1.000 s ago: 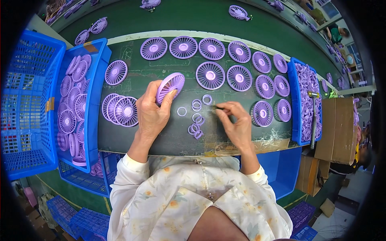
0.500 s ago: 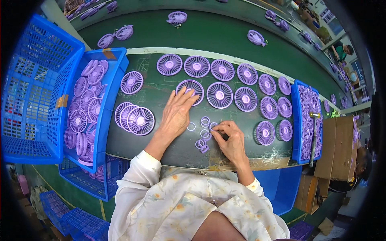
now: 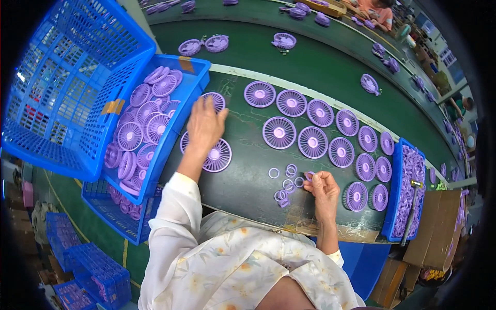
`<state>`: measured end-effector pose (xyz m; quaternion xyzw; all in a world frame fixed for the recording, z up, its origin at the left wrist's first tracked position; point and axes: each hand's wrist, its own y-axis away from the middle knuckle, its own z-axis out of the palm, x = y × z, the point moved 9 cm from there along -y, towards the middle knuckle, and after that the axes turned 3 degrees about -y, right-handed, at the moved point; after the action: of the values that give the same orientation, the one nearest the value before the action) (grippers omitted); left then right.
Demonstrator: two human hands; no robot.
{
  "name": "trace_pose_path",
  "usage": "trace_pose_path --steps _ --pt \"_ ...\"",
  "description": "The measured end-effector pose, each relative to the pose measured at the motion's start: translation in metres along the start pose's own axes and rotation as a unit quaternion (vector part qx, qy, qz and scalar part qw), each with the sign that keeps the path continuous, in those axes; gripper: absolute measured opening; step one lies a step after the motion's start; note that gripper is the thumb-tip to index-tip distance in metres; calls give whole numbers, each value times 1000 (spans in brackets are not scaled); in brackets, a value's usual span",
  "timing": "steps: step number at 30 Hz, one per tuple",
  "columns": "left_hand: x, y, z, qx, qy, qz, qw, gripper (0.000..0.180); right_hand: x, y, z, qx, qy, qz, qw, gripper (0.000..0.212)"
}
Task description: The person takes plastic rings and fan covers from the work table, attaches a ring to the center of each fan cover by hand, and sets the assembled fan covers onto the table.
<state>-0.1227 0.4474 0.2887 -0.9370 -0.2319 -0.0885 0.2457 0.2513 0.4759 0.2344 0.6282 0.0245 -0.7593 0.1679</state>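
My left hand (image 3: 204, 126) reaches over the left side of the dark work surface, fingers stretched out and apart. Its fingertips are over a purple round fan grille (image 3: 219, 101), partly covering it; whether they touch is unclear. Beneath and beside the palm lie more grilles, including a spoked grille (image 3: 219, 156), partly hidden by the wrist. My right hand (image 3: 325, 194) pinches a small purple ring (image 3: 309, 176) between thumb and fingers, just above the surface. Next to it lies a loose cluster of small rings (image 3: 288, 184). Several fan grilles (image 3: 279, 132) lie in rows beyond.
A blue crate (image 3: 202, 85) of grilles stands at the left, with an empty-looking blue basket (image 3: 62, 98) tilted beside it. At the right are a blue bin (image 3: 398, 217) of small purple parts, a hammer (image 3: 412, 212) and a cardboard box (image 3: 434, 222). Behind runs a green conveyor (image 3: 330, 62) carrying purple parts.
My left hand has moved left from the row of grilles to the grille near the crate. The right hand has lifted a ring away from the cluster. The view has turned left.
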Motion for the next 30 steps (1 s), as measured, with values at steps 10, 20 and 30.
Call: trace_pose_path --steps 10,20,30 --pt "-20 -18 23 -62 35 29 997 53 -5 10 26 -60 -55 62 995 14" --pt "23 2 -21 -33 248 -9 968 45 -20 17 37 -89 -74 49 992 29" --pt "124 125 21 -289 736 -216 573 18 -41 25 47 -77 -63 -32 994 38"
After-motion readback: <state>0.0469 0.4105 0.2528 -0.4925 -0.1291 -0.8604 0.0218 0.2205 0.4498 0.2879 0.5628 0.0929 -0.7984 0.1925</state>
